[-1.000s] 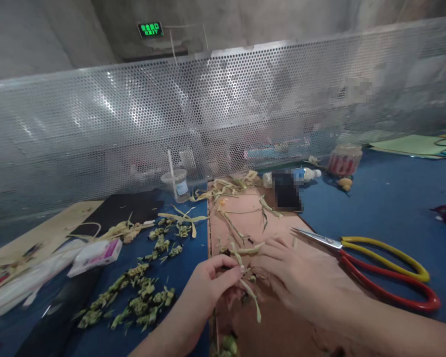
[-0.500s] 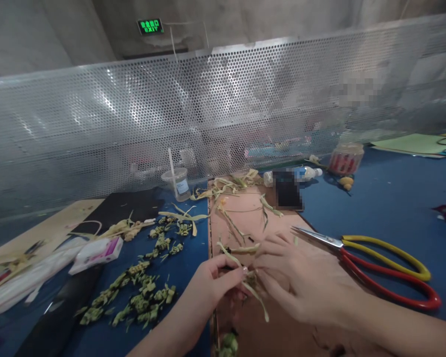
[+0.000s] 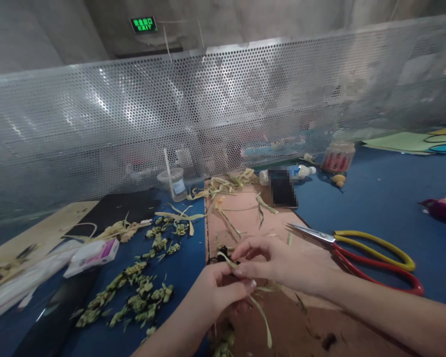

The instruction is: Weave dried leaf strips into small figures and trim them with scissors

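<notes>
My left hand [image 3: 221,290] is closed, thumb against fingers, on a long pale green leaf strip [image 3: 263,320] whose free end hangs down to the right. Above it, my right hand [image 3: 267,258] pinches the same strip near its upper end, the two hands touching. Part of the strip is hidden by the fingers. Beneath both lies a brown board [image 3: 241,201] with loose strips and dark scraps on it. Small knotted green plait-like pieces [image 3: 143,297] lie on the blue table to the left.
Scissors [image 3: 334,239] with yellow and red handles lie right of my hands, blades pointing left. A plastic cup [image 3: 177,187] with a straw, a bottle [image 3: 305,171] and a jar [image 3: 338,157] stand or lie before the perforated metal screen [image 3: 223,99]. A tissue pack [image 3: 92,257] is at left.
My right hand has moved left and closed in on the strip beside my left hand. The strip's hanging end has shifted slightly lower. The view has turned a little.
</notes>
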### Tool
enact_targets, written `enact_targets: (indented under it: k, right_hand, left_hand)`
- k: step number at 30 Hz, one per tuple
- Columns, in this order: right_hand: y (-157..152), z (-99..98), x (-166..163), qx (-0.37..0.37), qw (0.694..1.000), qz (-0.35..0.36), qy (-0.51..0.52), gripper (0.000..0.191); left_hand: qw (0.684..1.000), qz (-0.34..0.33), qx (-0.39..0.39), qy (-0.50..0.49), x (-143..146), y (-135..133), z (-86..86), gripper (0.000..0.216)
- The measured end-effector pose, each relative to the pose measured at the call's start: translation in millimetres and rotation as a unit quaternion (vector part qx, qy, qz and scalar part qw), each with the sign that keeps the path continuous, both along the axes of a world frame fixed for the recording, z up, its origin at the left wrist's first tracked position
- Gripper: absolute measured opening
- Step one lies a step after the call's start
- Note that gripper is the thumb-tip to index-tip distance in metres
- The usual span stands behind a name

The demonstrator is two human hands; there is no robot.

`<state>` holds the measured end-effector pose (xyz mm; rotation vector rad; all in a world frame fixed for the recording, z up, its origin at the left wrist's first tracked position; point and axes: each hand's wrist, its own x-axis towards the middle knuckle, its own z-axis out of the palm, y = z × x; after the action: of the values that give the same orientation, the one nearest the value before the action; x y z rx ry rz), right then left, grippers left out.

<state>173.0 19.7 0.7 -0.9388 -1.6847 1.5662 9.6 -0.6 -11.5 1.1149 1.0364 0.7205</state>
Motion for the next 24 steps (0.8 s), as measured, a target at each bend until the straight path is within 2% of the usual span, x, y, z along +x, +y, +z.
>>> enact_targets:
  k: [4, 10, 17, 21, 24]
  right_hand:
    - [-0.5, 5.3, -0.6, 0.012, 0.999, 0.0, -0.038, 0.024]
    - [-5.0, 8.6, 1.7, 0.113, 0.982, -0.035, -0.146, 0.022]
    - [-9.6, 8.7, -4.2, 0.185, 0.972, -0.053, -0.138, 0.013]
    - [-11.3, 8.6, -5.3, 0.2, 0.963, -0.065, -0.168, 0.024]
    - [-13.0, 9.6, 0.1, 0.179, 0.963, -0.036, -0.198, 0.034]
  left_hand:
    - [1.0, 0.01, 0.003, 0.0, 1.1, -1.8, 1.3, 0.024]
    - [1.0, 0.007, 0.017, 0.004, -1.8, -3.7, 5.1, 0.022]
    - [0.999, -0.032, -0.014, 0.041, -1.6, -2.9, -1.2, 0.022]
    - [1.0, 0.003, 0.014, 0.02, -2.7, 1.4, -3.2, 0.022]
    - [0.998, 0.017, 0.052, 0.029, -6.4, 4.4, 1.6, 0.027]
